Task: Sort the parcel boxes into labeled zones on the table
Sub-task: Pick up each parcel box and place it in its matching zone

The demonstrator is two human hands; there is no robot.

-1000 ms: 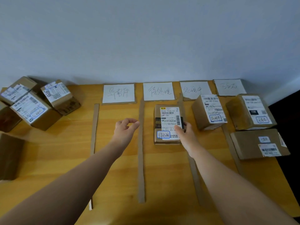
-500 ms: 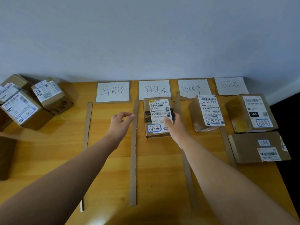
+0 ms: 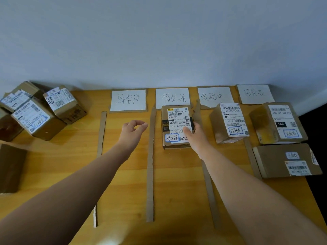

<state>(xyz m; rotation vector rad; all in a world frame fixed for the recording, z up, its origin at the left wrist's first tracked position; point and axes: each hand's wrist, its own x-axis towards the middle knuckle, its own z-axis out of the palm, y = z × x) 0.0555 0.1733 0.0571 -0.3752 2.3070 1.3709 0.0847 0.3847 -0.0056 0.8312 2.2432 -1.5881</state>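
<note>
My right hand [image 3: 194, 137] clamps the parcel box [image 3: 175, 129] by its right edge, thumb across the shipping label [image 3: 177, 115]; my left hand [image 3: 133, 129] hangs empty, fingers loosely curled, nearer me and left of the 待处理 sign [image 3: 173, 98]. Over the last second the box has moved farther from me until it sits just short of that sign, so I judge it placed. It's flat brown cardboard, label up, its blue-ringed tag [image 3: 172, 138] matching the sign.
</note>
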